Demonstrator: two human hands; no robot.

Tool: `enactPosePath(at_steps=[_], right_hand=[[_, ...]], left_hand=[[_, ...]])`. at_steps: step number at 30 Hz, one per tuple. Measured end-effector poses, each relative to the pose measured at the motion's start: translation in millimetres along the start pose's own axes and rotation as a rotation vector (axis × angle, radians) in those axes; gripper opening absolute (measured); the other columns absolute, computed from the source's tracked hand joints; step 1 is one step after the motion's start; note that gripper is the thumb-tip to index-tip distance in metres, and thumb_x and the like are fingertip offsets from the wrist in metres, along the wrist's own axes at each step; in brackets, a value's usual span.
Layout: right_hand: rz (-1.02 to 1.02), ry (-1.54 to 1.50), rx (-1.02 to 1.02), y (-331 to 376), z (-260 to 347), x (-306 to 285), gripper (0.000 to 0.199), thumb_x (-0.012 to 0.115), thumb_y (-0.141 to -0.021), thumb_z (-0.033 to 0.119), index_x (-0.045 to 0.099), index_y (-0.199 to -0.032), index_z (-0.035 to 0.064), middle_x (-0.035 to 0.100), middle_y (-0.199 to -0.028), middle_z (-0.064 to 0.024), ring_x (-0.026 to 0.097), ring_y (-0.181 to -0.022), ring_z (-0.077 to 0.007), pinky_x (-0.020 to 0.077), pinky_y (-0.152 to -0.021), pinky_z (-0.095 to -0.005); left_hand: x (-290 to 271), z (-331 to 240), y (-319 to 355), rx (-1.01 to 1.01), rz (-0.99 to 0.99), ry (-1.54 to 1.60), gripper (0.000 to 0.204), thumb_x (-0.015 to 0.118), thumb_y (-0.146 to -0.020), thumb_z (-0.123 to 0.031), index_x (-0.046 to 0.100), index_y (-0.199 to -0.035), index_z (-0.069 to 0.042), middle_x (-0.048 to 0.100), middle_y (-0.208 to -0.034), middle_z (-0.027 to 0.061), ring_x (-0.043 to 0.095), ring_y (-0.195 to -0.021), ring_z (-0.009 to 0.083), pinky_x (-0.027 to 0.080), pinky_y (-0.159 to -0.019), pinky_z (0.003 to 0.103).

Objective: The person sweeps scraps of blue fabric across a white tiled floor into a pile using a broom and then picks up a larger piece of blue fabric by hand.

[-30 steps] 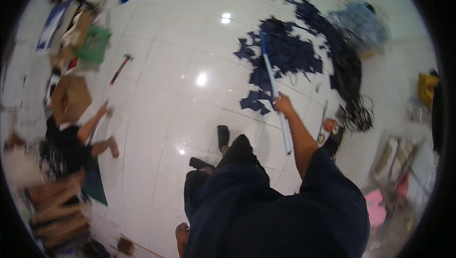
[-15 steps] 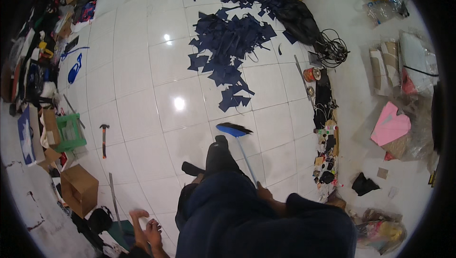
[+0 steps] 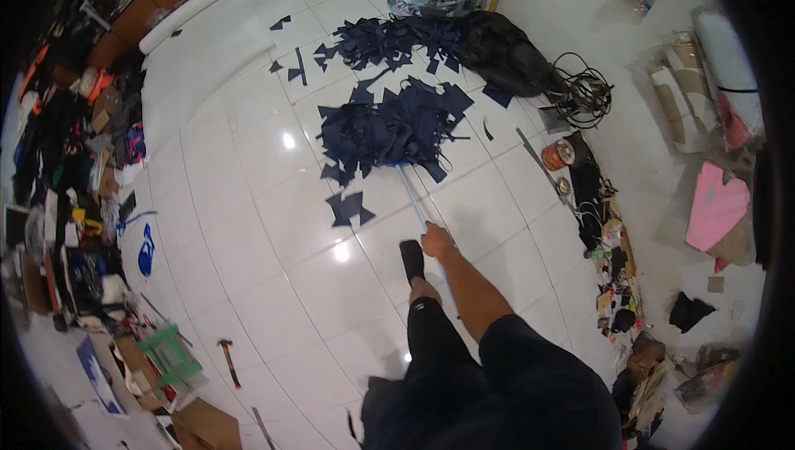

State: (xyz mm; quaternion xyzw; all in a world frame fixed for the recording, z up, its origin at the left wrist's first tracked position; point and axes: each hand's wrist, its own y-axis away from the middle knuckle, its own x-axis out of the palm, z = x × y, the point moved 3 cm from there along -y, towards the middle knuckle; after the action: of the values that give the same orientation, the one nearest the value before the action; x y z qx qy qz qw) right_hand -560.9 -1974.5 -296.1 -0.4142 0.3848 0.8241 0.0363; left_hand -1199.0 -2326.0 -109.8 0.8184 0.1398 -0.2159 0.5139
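While right hand [image 3: 436, 240] has fingers wrapped round broom handle [image 3: 412, 196], its axis points forward to scrap heap [image 3: 385, 129]; left hand unseen.

Blue-headed broom [image 3: 411, 193], one: head shifted from the bare tile by my shoe half a second ago to the near edge of the scrap heap. My right hand [image 3: 436, 240]: moved from close beside my body to well out ahead, arm extended. Navy fabric scraps [image 3: 389, 127]: trailing strip toward me shortened, a few pieces now lying apart at lower left. Dark shoe [image 3: 411, 259]: advanced along the tiles.
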Motion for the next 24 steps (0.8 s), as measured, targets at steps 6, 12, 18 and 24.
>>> enactPosePath(at_steps=[6, 12, 18, 24], right_hand=[[-0.171, 0.001, -0.063, -255.7, -12.5, -100.2, 0.037, 0.049, -0.078, 0.021, 0.051, -0.109, 0.0011, 0.056, -0.106, -0.0223, 0.054, -0.099, -0.0372, 0.0433, -0.085, -0.0442], [-0.185, -0.162, 0.040, -305.6, 3.0, -159.7, 0.043, 0.048, -0.081, 0.023, 0.046, -0.118, 0.0027, 0.057, -0.103, -0.0228, 0.056, -0.094, -0.0375, 0.0440, -0.083, -0.0433], [-0.116, -0.154, -0.043, -169.7, -42.4, -145.7, 0.050, 0.044, -0.087, 0.030, 0.035, -0.130, 0.0070, 0.054, -0.109, -0.0248, 0.055, -0.096, -0.0383, 0.0437, -0.084, -0.0404], [-0.054, -0.060, 0.075, 0.4, -115.4, -73.6, 0.053, 0.043, -0.088, 0.033, 0.028, -0.134, 0.0110, 0.059, -0.083, -0.0282, 0.057, -0.069, -0.0432, 0.0450, -0.069, -0.0486]], left_hand=[[130.1, -66.6, 24.8, -0.220, 0.140, -0.012, 0.035, 0.049, -0.088, -0.029, 0.050, -0.113, -0.004, 0.059, -0.092, 0.0072, 0.057, -0.074, 0.0172, 0.046, -0.059, 0.029], [164.6, -47.6, 86.1, -0.339, 0.172, -0.094, 0.044, 0.047, -0.088, -0.038, 0.048, -0.118, -0.006, 0.057, -0.103, 0.0074, 0.056, -0.080, 0.0161, 0.045, -0.062, 0.028], [166.8, -52.4, 26.7, -0.203, 0.447, -0.114, 0.043, 0.048, -0.087, -0.037, 0.048, -0.118, -0.008, 0.058, -0.101, 0.0054, 0.056, -0.078, 0.0150, 0.045, -0.060, 0.027], [173.6, -225.1, -8.6, 0.195, 0.221, -0.036, 0.036, 0.048, -0.088, -0.030, 0.050, -0.112, -0.003, 0.057, -0.094, 0.0065, 0.055, -0.081, 0.0163, 0.045, -0.065, 0.028]])
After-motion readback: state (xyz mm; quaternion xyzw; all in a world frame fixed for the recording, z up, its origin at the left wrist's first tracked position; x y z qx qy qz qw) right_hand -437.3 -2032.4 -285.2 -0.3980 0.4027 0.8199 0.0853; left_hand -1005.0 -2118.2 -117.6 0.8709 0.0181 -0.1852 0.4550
